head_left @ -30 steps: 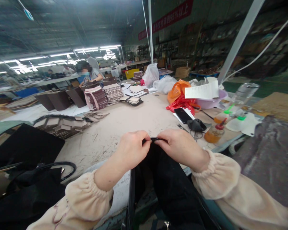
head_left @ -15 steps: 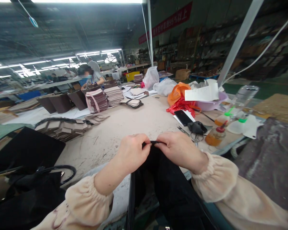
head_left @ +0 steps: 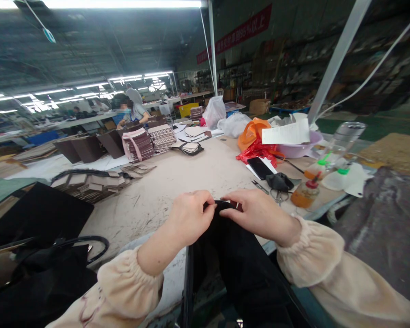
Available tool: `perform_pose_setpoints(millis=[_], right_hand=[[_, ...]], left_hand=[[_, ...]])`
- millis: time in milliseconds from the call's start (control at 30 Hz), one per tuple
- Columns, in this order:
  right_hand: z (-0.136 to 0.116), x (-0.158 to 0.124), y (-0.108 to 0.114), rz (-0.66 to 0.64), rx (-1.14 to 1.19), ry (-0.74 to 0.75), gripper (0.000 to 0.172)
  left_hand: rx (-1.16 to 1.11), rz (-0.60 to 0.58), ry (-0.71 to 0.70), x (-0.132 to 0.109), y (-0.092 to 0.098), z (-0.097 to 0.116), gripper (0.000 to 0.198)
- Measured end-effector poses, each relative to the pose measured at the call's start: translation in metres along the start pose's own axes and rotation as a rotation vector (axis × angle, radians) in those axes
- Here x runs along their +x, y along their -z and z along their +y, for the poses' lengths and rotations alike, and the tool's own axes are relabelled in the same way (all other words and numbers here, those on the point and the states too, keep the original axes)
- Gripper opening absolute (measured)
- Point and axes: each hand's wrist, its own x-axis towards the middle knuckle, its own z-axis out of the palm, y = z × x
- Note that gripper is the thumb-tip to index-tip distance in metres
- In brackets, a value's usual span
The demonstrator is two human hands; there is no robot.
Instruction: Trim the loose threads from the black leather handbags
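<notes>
My left hand (head_left: 191, 217) and my right hand (head_left: 256, 212) meet at the top edge of a black bag (head_left: 235, 269) that stands against the front of the worktable (head_left: 177, 175). Both hands pinch that dark upper edge, fingers curled tight, with a thin black strip between the fingertips. Cream sleeves cover both of my forearms. What lies inside the bag is hidden.
Scissors (head_left: 275, 193), a black phone (head_left: 258, 166), glue bottles (head_left: 305, 193) and a red plastic bag (head_left: 259, 148) lie at the right. Stacks of brown card pieces (head_left: 89, 182) and brown paper bags (head_left: 85, 148) fill the left and back. More black bags (head_left: 37, 255) sit at my left. A person (head_left: 131, 111) works far off.
My right-hand fingers have shifted slightly along the bag's edge and closed toward my left hand. The view has tilted a little; nothing on the table moved.
</notes>
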Motion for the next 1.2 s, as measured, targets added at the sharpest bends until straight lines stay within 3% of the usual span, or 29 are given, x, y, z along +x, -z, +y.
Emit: perform_pose_setpoints(millis=[167,500,833,933,1067,1200], right_hand=[[0.004,-0.006,0.001,0.007,0.048,-0.002,0.032],[-0.004,0.000,-0.002,0.061,-0.053,0.040,0.021],[-0.011,0.005,-0.003,0.080,-0.178,0.012,0.021],[-0.012,0.006,-0.004,0.077,-0.196,-0.018,0.020],[-0.011,0.007,-0.004,0.066,-0.206,-0.040,0.021],[-0.011,0.006,-0.005,0.057,-0.212,-0.047,0.023]], left_hand=[[0.000,-0.002,0.013,0.000,0.000,0.001,0.011],[0.005,-0.007,0.003,0.000,0.001,0.001,0.011],[-0.080,-0.028,0.026,-0.001,0.001,-0.006,0.010],[-0.139,-0.052,0.078,-0.004,0.003,-0.009,0.008],[-0.222,-0.034,0.155,-0.009,0.006,-0.014,0.018],[-0.124,0.011,0.088,-0.011,0.007,-0.014,0.012]])
